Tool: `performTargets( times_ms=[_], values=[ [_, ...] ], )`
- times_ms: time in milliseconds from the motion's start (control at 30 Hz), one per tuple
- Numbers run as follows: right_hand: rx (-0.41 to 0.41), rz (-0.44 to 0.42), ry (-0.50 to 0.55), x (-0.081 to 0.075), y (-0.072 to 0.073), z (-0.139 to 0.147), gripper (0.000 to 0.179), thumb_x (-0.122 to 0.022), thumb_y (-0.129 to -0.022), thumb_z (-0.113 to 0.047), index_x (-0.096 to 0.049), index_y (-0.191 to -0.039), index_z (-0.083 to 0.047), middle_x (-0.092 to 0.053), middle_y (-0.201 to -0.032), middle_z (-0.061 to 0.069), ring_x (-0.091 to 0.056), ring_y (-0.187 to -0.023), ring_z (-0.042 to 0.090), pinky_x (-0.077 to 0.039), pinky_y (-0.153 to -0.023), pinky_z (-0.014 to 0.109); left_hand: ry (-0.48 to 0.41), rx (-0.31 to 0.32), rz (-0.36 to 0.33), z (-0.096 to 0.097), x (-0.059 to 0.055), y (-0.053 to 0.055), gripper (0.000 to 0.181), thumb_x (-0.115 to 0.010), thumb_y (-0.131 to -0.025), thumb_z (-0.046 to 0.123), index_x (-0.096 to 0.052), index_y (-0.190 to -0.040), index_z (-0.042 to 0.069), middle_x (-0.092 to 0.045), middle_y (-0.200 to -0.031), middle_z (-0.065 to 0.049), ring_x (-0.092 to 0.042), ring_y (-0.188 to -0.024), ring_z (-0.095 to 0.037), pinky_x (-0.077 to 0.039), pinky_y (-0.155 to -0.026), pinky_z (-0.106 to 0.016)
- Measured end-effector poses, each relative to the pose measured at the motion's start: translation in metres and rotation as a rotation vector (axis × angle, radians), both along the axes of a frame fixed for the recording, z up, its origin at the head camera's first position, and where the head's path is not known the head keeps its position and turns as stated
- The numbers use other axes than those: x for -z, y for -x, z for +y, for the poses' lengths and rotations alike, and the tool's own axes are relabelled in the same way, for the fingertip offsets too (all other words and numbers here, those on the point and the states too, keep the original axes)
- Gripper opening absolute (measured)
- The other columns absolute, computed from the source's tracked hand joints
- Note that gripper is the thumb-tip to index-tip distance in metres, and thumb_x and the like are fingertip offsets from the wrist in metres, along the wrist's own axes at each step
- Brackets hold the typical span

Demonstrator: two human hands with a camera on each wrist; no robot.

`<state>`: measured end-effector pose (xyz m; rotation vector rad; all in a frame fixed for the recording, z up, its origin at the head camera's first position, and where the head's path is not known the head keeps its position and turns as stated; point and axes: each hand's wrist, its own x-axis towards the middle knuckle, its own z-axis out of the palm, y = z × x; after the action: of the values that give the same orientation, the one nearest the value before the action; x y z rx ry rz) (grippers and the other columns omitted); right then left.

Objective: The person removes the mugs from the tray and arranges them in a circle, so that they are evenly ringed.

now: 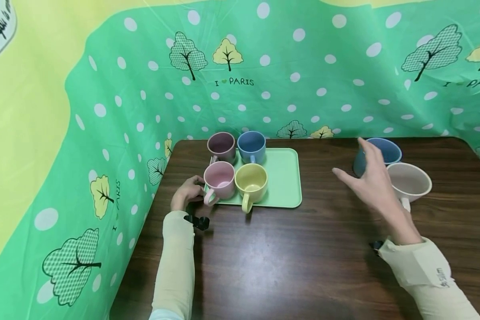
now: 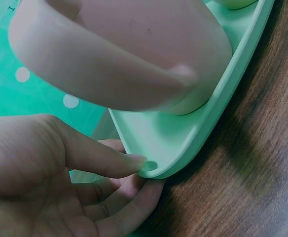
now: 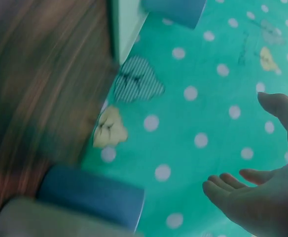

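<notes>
"Inspecting the left grip (image 1: 189, 191): what condition?"

"Clamped on the near left corner of the green tray (image 1: 286, 178), thumb above, fingers below."

"Location and lie of the tray?"

"Toward the back left corner of the counter (image 1: 264, 266), long axis running left to right. From the left grip it extends rightward; the pink mug (image 1: 220, 178) stands just inside the held corner."

"And the right grip (image 1: 370, 182)?"

"Thumb and fingers apart, nothing held, near the white mug (image 1: 412, 180) toward the counter's right edge. It is well apart from the tray; the left is clearly the nearer hand."
</notes>
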<state>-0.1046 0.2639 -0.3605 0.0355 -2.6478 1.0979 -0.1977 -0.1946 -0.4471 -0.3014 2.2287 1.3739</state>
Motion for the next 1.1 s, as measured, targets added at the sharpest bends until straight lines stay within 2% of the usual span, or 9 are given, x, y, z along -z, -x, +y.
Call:
performTargets(
  times_ms=[200, 400, 567, 733, 1100],
  values=[
    [-0.066, 0.027, 0.022, 0.003, 0.013, -0.033, 0.091, -0.074, -0.081, -0.033, -0.02, -0.152, -0.01, -0.027, -0.151, 0.019, -0.032, -0.133, 0.04, -0.028, -0.104, 0.06, 0.011, 0.005, 0.005, 0.0, 0.0, 0.0, 0.037, -0.044, -0.088, -0.008, -0.045, -0.123, 0.002, -0.053, -0.105, -0.014, -0.056, -0.083, -0.017, -0.052, -0.086, -0.038],
    [-0.137, 0.003, 0.04, 0.009, 0.022, -0.06, 0.09, -0.074, -0.082, -0.034, -0.021, -0.152, -0.011, -0.027, -0.151, 0.017, -0.032, -0.134, 0.037, -0.03, -0.104, 0.059, 0.011, 0.004, -0.002, 0.001, -0.001, -0.001, 0.037, -0.044, -0.088, -0.009, -0.045, -0.123, 0.002, -0.052, -0.108, -0.014, -0.055, -0.085, -0.018, -0.052, -0.086, -0.038],
    [-0.19, -0.023, 0.043, 0.018, 0.027, -0.078, 0.091, -0.074, -0.082, -0.036, -0.02, -0.152, -0.012, -0.026, -0.152, 0.015, -0.032, -0.135, 0.035, -0.03, -0.105, 0.058, 0.018, 0.001, -0.009, 0.001, -0.001, -0.001, 0.038, -0.046, -0.087, -0.009, -0.046, -0.122, 0.003, -0.052, -0.103, -0.013, -0.055, -0.083, -0.018, -0.052, -0.083, -0.036],
    [-0.233, -0.049, 0.042, 0.027, 0.031, -0.097, 0.095, -0.074, -0.08, -0.041, -0.02, -0.152, -0.014, -0.025, -0.153, 0.014, -0.029, -0.139, 0.032, -0.03, -0.108, 0.056, 0.018, -0.007, -0.005, 0.001, 0.0, -0.001, 0.038, -0.048, -0.086, -0.01, -0.046, -0.121, 0.004, -0.051, -0.102, -0.011, -0.054, -0.083, -0.017, -0.052, -0.08, -0.033],
    [-0.296, -0.104, 0.061, 0.041, 0.031, -0.136, 0.097, -0.074, -0.079, -0.044, -0.02, -0.151, -0.008, -0.026, -0.153, 0.015, -0.031, -0.138, 0.033, -0.032, -0.109, 0.055, 0.023, 0.003, 0.014, 0.001, 0.002, 0.0, 0.04, -0.043, -0.085, -0.008, -0.046, -0.124, 0.001, -0.051, -0.113, -0.016, -0.055, -0.089, -0.02, -0.052, -0.083, -0.035]
  ],
)
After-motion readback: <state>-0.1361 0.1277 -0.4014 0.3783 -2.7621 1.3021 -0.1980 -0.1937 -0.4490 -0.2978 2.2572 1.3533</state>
